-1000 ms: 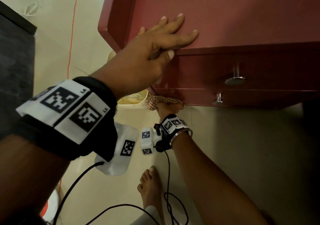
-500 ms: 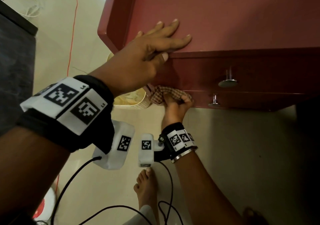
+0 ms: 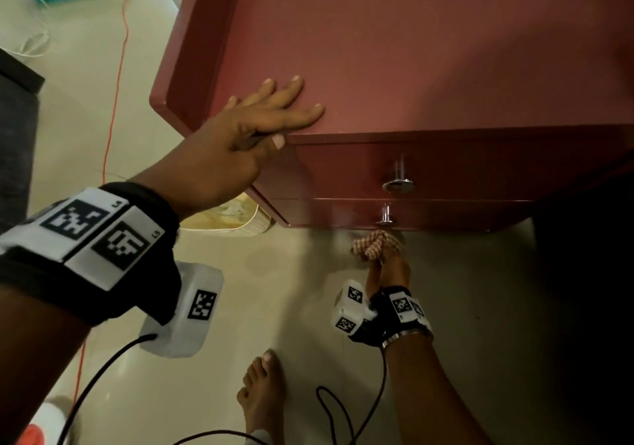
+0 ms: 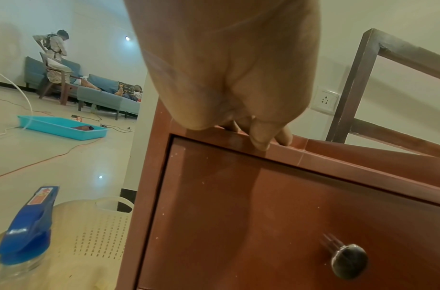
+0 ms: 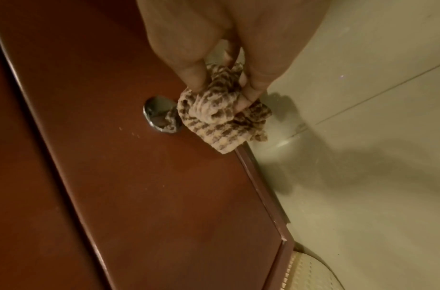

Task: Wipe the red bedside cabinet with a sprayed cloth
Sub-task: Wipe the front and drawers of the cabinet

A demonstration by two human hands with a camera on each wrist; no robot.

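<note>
A person's left hand (image 3: 254,125) lies flat on the top of a red bedside cabinet (image 3: 429,53), fingers straight and spread, thumb over the front edge above the upper drawer. Low down, the right hand (image 3: 387,269) pinches a bunched checked cloth (image 3: 375,245) between thumb and fingertips, holding it at the bottom edge of the lower drawer, just beside its round metal knob (image 5: 159,115). Black wristbands on both arms carry square black-and-white coded markers; the left band's (image 3: 99,231) read "L5" in small print. A blue-capped spray bottle (image 4: 27,229) stands beside the cabinet; its red label is too small to read.
</note>
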